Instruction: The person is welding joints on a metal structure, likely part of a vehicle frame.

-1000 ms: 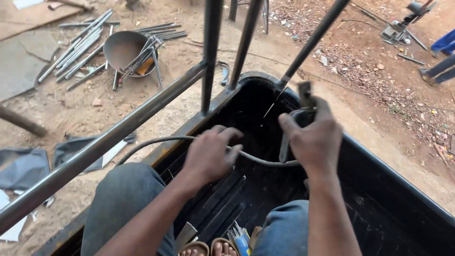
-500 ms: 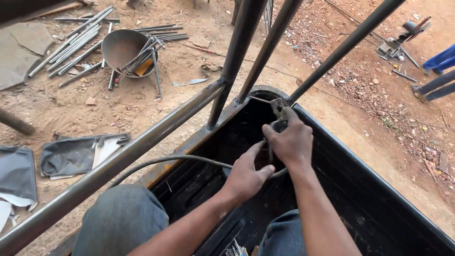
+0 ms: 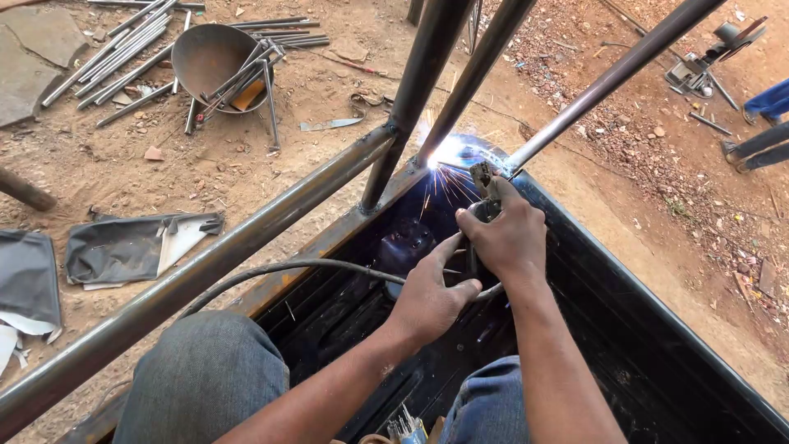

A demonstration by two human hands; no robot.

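At the bottom of the frame, two knees in grey denim trousers (image 3: 201,378) are seen, with a small bundle of thin welding rods (image 3: 404,427) between them. Just above, the left hand (image 3: 431,292) is clenched around a thick black cable (image 3: 271,271), which is led in from the lower left and runs on toward the right hand. The right hand (image 3: 505,234) — slightly higher in the frame and nearer the arc — is closed on the dark metal electrode holder (image 3: 483,182), whose long axis is pointed up and to the left. A bright white-blue welding arc (image 3: 440,156) is seen just up and left of that grip, at the foot of the grey steel tubes (image 3: 427,74) on the rim of the black metal truck bed (image 3: 657,329). Farther off, in the upper left, a rusty round metal pan (image 3: 209,57) lies among loose steel rods (image 3: 107,49) on the dirt ground (image 3: 271,173).
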